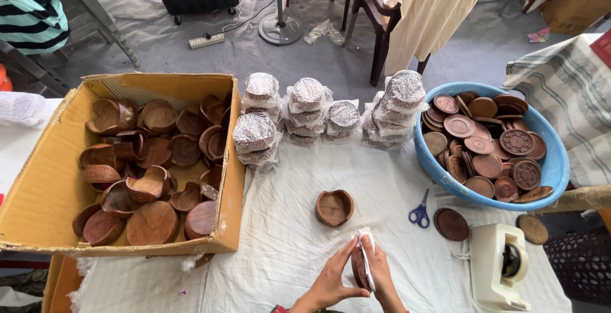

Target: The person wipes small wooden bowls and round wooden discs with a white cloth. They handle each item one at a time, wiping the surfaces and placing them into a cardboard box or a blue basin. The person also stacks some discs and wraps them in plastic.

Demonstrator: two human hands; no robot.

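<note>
Two hands meet at the lower edge of my view: my left hand [336, 273] and right hand [382, 270] are both closed around one round wooden disc [359, 267] held on edge, its face partly covered by a piece of white wrapping [367, 256]. The disc sits between the palms, above the white cloth [286, 236] that covers the table. Just beyond the hands lies a heart-shaped wooden bowl [335, 207]. To the right are blue-handled scissors [419, 213], a loose wooden lid [452, 224] and a cream tape dispenser [499, 265]. Farther back stand stacks of wrapped bundles [305, 112], flanked by a cardboard box [44, 179] of wooden bowls and a blue basin [554, 160] of carved lids.
</note>
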